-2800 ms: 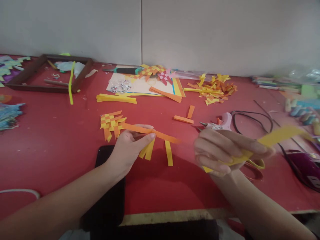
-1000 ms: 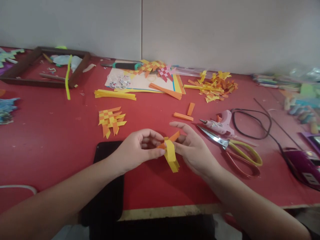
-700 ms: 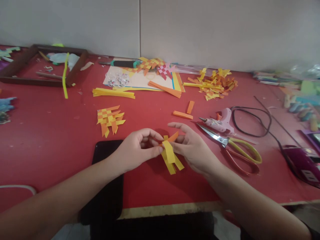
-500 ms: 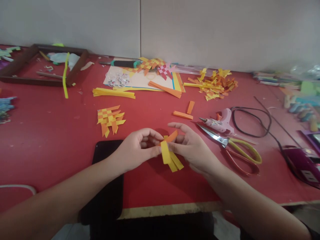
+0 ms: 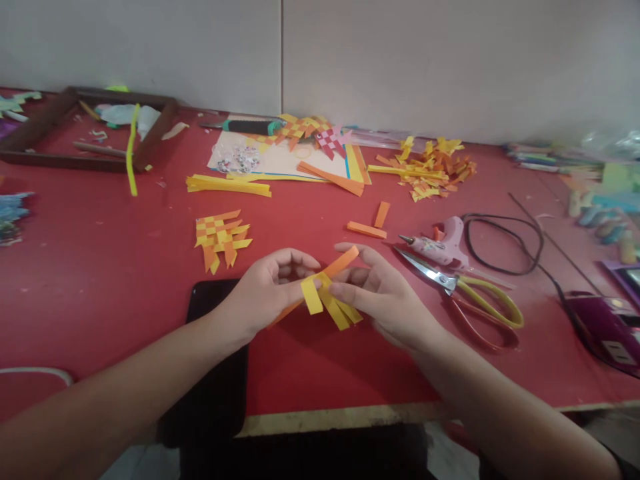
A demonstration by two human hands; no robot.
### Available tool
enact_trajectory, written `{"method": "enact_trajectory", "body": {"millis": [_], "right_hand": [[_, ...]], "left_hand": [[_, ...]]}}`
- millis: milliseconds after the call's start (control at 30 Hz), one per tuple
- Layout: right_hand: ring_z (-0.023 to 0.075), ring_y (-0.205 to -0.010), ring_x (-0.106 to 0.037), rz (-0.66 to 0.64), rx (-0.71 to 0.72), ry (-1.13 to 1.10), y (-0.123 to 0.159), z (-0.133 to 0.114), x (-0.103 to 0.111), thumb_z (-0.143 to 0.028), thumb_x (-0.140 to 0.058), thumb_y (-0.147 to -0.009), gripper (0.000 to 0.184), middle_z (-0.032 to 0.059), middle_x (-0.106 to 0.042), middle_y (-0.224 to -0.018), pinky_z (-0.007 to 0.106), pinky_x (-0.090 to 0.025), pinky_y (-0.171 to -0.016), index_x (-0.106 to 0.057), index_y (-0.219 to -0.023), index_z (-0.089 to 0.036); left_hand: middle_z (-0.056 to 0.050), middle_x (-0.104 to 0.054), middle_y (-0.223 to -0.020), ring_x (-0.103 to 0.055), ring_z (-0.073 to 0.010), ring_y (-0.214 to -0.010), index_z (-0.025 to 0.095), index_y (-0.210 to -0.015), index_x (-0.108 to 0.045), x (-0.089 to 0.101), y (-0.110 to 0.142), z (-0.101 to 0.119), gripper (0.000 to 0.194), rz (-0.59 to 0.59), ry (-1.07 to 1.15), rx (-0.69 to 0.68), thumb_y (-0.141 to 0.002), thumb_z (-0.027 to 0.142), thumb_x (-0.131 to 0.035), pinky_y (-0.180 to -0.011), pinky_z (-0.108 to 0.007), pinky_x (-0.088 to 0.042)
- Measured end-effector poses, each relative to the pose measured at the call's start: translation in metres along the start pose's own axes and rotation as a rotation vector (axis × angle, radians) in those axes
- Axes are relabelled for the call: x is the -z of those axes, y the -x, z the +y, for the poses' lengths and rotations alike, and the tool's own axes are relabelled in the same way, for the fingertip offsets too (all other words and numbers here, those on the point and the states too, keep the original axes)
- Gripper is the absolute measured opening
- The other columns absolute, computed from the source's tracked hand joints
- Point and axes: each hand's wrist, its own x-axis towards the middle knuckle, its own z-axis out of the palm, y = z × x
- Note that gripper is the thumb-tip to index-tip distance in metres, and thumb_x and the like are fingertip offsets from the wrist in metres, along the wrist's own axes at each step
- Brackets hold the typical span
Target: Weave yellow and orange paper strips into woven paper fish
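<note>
Between my two hands are yellow paper strips (image 5: 336, 308) crossed with an orange paper strip (image 5: 341, 262). My left hand (image 5: 280, 288) pinches the left end, thumb in front, beside a folded-down yellow strip. On the other side, my right hand (image 5: 373, 287) is closed on the strips with thumb and fingers. The orange strip slants up to the right, and its lower end shows beneath my left hand. A woven orange and yellow paper fish (image 5: 220, 233) lies on the red table to the left. Two short orange strips (image 5: 367, 230) rest beyond my hands.
Scissors (image 5: 450, 287) and a pink glue gun (image 5: 440, 247) with a black cord lie at right. A dark tablet-like slab (image 5: 220, 380) is under my left forearm. Behind are yellow strips (image 5: 230, 186), a pile of paper scraps (image 5: 435, 167) and a wooden frame (image 5: 65, 160).
The crossed strips have turned and shifted slightly left and up. More of the orange strip now shows on both sides. Both hands keep hold, and things on the table stay put.
</note>
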Motion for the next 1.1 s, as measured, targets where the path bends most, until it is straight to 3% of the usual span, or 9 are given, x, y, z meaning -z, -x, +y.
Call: {"method": "enact_trajectory", "body": {"millis": [367, 667, 933, 1100], "right_hand": [[0.0094, -0.055, -0.058, 0.07, 0.162, 0.118, 0.0021, 0.0051, 0.0003, -0.037, -0.081, -0.075, 0.071, -0.0068, -0.065, -0.068, 0.022, -0.044, -0.051, -0.04, -0.132, -0.022], [0.0105, -0.054, -0.059, 0.138, 0.196, 0.153, 0.0041, 0.0025, -0.004, -0.038, -0.08, -0.076, 0.078, -0.0066, -0.065, -0.069, 0.023, -0.046, -0.05, -0.036, -0.139, -0.023], [0.0104, -0.053, -0.057, 0.12, 0.22, 0.167, 0.0058, 0.0009, -0.0051, -0.03, -0.079, -0.074, 0.076, -0.0084, -0.062, -0.066, 0.023, -0.045, -0.048, -0.036, -0.136, -0.023], [0.0104, -0.051, -0.054, 0.097, 0.245, 0.232, 0.0073, 0.0042, -0.0064, -0.031, -0.075, -0.079, 0.075, -0.0071, -0.062, -0.067, 0.025, -0.042, -0.046, -0.033, -0.141, -0.023]], "left_hand": [[-0.001, -0.067, -0.095, -0.067, -0.0163, -0.093, 0.019, -0.098, -0.068, 0.0027, -0.0004, -0.0057, 0.029, -0.021, 0.029, -0.03, -0.077, 0.031, -0.082, -0.09, -0.034, -0.053], [-0.001, -0.071, -0.091, -0.069, -0.0129, -0.084, 0.018, -0.097, -0.067, 0.0018, 0.0004, -0.0023, 0.03, 0.0, 0.027, -0.01, -0.074, 0.026, -0.085, -0.079, -0.026, -0.056], [-0.001, -0.071, -0.089, -0.068, -0.0128, -0.083, 0.018, -0.096, -0.068, 0.0006, 0.0025, -0.0007, 0.031, 0.012, -0.031, -0.041, -0.071, 0.025, -0.085, -0.078, -0.025, -0.056], [0.001, -0.067, -0.089, -0.064, -0.009, -0.079, 0.019, -0.092, -0.066, 0.0011, 0.0017, -0.0022, 0.023, 0.012, -0.072, -0.097, -0.077, 0.026, -0.081, -0.073, -0.02, -0.051]]}}
